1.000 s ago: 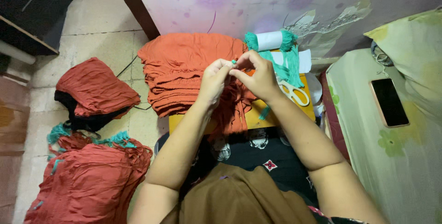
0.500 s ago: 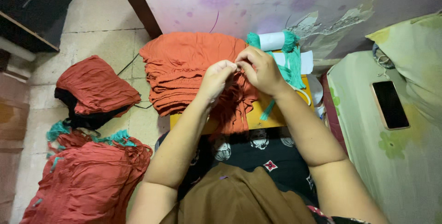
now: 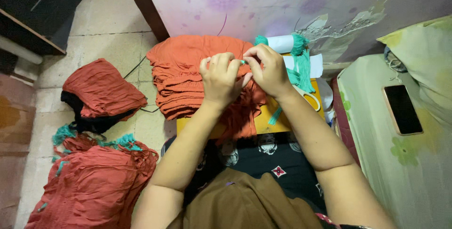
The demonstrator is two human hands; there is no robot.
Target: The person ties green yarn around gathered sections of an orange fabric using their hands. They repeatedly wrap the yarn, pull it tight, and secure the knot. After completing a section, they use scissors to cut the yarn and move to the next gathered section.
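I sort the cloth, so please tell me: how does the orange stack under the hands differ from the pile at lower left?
The orange folded stack lies neatly layered and shows no tassels; the rumpled pile is darker red, with teal tassels at its edge. Both are crinkled fabric.

left hand (image 3: pixel 220 79) and right hand (image 3: pixel 268 70) pinch a teal thread (image 3: pixel 243 62) together | over folded orange cloth (image 3: pixel 188 76) | teal tassels (image 3: pixel 301 66) beside | phone (image 3: pixel 402 109) on bed
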